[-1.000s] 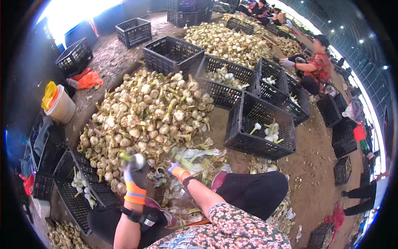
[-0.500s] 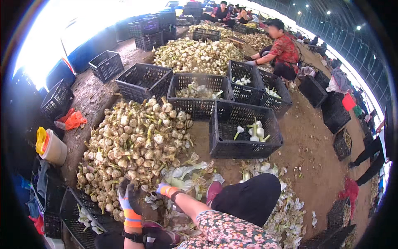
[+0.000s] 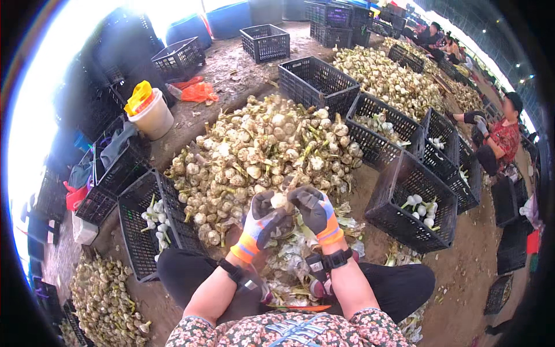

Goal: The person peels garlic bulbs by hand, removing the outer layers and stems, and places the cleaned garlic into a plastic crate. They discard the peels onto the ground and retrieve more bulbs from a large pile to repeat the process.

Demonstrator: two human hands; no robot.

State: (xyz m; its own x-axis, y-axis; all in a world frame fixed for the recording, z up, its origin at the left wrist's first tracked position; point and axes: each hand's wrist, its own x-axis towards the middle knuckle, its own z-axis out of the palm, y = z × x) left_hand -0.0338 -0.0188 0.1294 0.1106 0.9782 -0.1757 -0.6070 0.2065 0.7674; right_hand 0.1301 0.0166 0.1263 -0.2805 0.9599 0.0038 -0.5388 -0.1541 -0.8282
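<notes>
Both forearms enter from below the grip and converge upward: the left forearm (image 3: 211, 298) slants inward from the lower left, the right forearm (image 3: 352, 286) from the lower right. The left hand (image 3: 263, 218), gloved, is curled with its fingertips drawn in against one garlic bulb (image 3: 280, 201). The right hand (image 3: 314, 211) (also gloved, dark at the fingers and orange at the cuff) bends its fingers over from the opposite side. Both grips are nearly closed, and the bulb is held between the two sets of fingertips. A dark strap (image 3: 231, 270) rings the left wrist; its pale patch is too small to read. Directly beyond the grip lies the garlic pile (image 3: 260, 150). Black crates holding pale bulbs stand left (image 3: 136, 243) and right (image 3: 425, 185) of it.
</notes>
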